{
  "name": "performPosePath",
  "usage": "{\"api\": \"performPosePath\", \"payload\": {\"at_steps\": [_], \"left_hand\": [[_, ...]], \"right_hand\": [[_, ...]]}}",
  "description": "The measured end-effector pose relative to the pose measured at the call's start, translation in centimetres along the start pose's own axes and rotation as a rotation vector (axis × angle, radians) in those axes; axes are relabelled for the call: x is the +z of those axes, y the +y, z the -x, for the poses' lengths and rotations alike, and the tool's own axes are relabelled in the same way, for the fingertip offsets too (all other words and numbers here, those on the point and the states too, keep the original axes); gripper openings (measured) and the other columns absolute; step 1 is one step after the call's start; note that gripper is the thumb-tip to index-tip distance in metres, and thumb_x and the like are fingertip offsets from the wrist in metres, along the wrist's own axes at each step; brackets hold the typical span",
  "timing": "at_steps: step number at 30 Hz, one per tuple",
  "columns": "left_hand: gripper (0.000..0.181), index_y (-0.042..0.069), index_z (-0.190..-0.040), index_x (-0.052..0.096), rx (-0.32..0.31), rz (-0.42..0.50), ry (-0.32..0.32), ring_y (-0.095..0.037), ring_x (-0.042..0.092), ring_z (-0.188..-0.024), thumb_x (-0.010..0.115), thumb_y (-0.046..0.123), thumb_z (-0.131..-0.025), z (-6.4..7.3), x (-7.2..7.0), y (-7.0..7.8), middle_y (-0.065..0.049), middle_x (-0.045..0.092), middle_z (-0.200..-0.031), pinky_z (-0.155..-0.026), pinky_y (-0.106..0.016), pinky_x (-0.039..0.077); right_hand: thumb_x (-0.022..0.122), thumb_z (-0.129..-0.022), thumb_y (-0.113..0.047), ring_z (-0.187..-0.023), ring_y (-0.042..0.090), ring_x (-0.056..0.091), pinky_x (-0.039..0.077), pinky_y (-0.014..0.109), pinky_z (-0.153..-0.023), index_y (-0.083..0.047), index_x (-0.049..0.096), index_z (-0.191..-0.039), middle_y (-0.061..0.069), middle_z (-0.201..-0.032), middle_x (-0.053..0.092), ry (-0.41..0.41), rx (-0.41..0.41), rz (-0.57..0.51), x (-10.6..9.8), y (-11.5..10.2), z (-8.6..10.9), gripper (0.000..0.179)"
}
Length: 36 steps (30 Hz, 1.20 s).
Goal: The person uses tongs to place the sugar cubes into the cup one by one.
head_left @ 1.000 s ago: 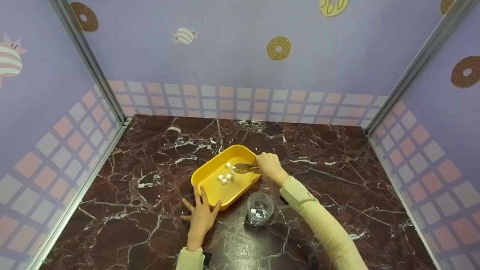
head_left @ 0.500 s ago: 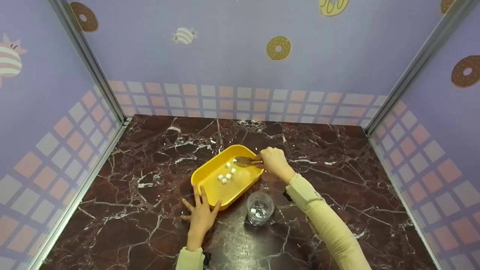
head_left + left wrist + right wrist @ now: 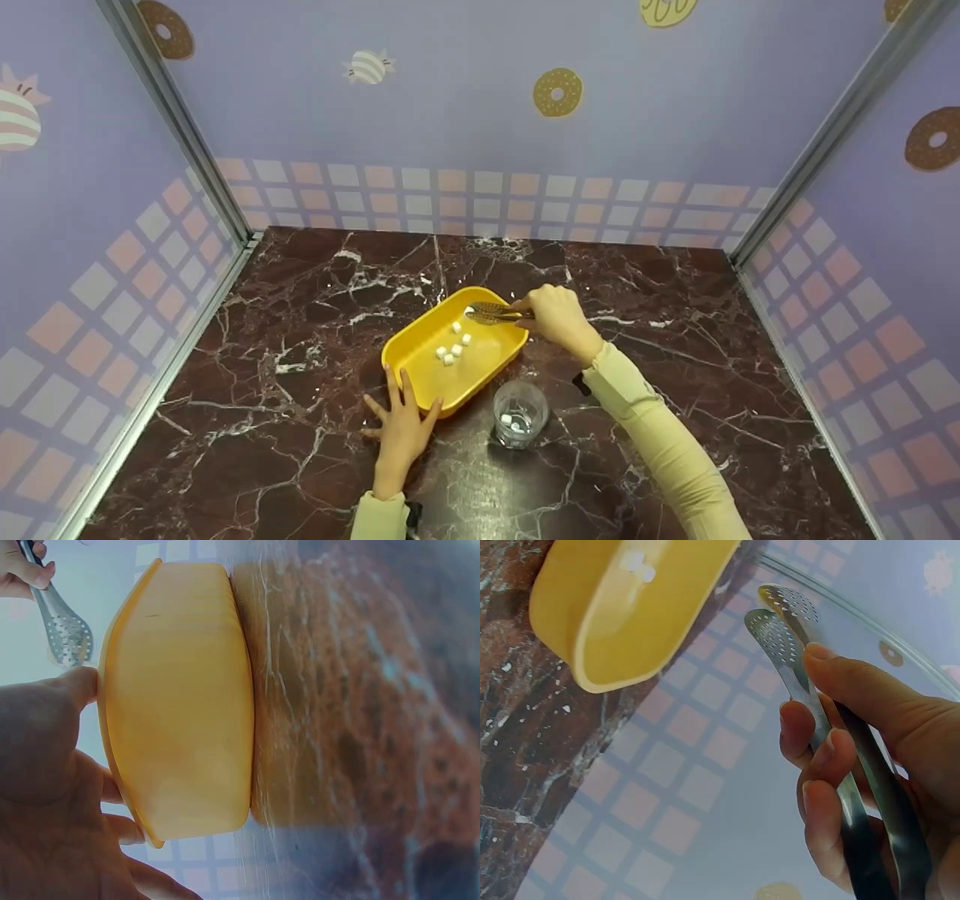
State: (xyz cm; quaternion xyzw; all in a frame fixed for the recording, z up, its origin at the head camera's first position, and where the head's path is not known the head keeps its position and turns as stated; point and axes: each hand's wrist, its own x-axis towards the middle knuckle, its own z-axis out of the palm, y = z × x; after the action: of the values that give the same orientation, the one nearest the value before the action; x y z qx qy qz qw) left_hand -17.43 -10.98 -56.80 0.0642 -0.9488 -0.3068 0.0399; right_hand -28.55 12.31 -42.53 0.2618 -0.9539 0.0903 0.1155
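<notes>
My right hand [image 3: 559, 311] grips metal tongs [image 3: 784, 637] with perforated heads, held above the far right end of a yellow tray [image 3: 495, 360]. In the right wrist view the two heads stand slightly apart, and I see no cube between them. Several small white cubes [image 3: 457, 350] lie in the tray. One of them, a cube [image 3: 469, 310] by the tong tips, is partly covered in the head view. With spread fingers, my left hand [image 3: 403, 427] rests against the tray's near left end. A clear glass [image 3: 521, 409] with white cubes at its bottom stands right of the tray.
Everything stands on a dark red marbled table [image 3: 300, 450] with white veins. Purple patterned walls [image 3: 465, 112] enclose it at the back and both sides, joined by metal corner posts [image 3: 825, 142].
My right hand and the tongs have shifted toward the far right of the tray, uncovering a white cube. The left hand, tray and glass stay in place.
</notes>
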Motion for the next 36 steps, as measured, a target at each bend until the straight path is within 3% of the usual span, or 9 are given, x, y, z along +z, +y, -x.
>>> {"api": "performPosePath", "payload": {"at_steps": [13,26,36], "left_hand": [[0.082,0.006,-0.144,0.012,-0.021,-0.006,-0.022,-0.064,-0.005,-0.122,0.048,0.052,-0.086,-0.1,0.1,0.0,-0.015,-0.006,-0.151,-0.076,-0.083,0.008],[0.082,0.006,-0.144,0.011,-0.021,0.001,-0.026,-0.064,-0.005,-0.122,0.047,0.052,-0.086,-0.1,0.0,0.0,-0.015,-0.006,-0.151,-0.075,-0.083,0.008],[0.081,0.006,-0.144,0.013,-0.015,0.009,-0.025,-0.064,-0.005,-0.122,0.047,0.052,-0.086,0.0,0.0,0.0,-0.015,-0.006,-0.151,-0.076,-0.083,0.008]], "right_hand": [[0.074,-0.067,-0.036,-0.056,0.027,0.06,0.046,0.044,-0.05,-0.022,0.074,-0.09,0.005,-0.078,0.071,0.027,0.0,0.038,-2.6,-0.2,1.3,0.026],[0.072,-0.069,-0.037,-0.053,0.021,0.057,0.041,0.036,-0.045,-0.025,0.073,-0.092,0.002,-0.076,0.071,0.015,-0.019,0.017,-4.6,-0.2,3.0,0.026],[0.074,-0.069,-0.031,-0.045,0.011,0.04,0.028,0.025,-0.04,-0.024,0.073,-0.093,0.0,-0.072,0.071,0.007,-0.024,0.004,-6.6,-0.1,5.1,0.025]]}}
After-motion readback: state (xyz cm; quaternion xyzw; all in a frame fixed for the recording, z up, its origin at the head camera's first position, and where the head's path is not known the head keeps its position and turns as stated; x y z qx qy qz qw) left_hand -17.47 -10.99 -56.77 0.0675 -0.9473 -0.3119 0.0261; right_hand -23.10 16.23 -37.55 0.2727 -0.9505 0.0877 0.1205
